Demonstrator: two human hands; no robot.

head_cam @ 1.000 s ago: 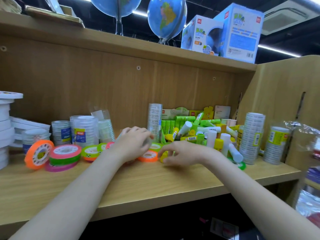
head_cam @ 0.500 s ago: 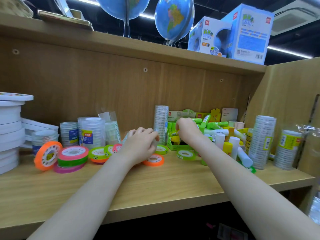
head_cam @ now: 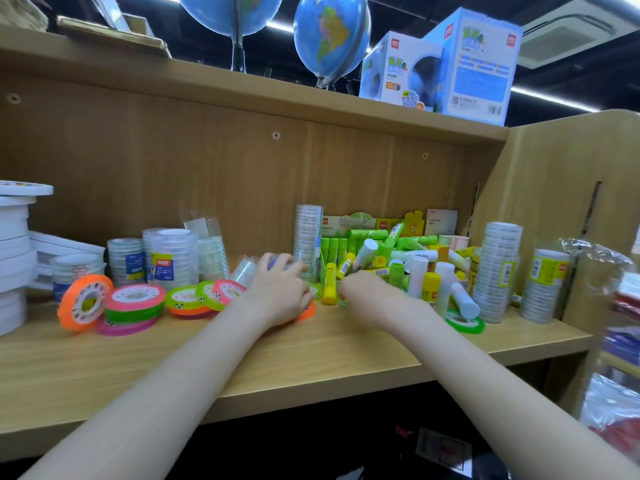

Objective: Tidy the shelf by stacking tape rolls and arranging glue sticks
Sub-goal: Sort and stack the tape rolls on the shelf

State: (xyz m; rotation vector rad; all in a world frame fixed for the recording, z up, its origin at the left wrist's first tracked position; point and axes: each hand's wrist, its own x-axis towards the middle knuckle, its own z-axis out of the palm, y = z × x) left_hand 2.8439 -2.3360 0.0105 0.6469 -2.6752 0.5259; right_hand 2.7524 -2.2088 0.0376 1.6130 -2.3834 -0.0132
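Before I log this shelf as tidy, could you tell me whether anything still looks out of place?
Yes. The glue sticks lie jumbled at all angles right of centre, one white stick tipped onto a green tape roll. On the left, an orange tape roll leans on edge against a flat stack.

Two bare forearms, bare hands (no sleeves)

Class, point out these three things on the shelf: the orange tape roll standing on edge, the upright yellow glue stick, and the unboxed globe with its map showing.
orange tape roll (head_cam: 85, 303), head view, its white core face.
yellow glue stick (head_cam: 330, 283), head view, mid-body.
globe (head_cam: 330, 34), head view, its blue surface.
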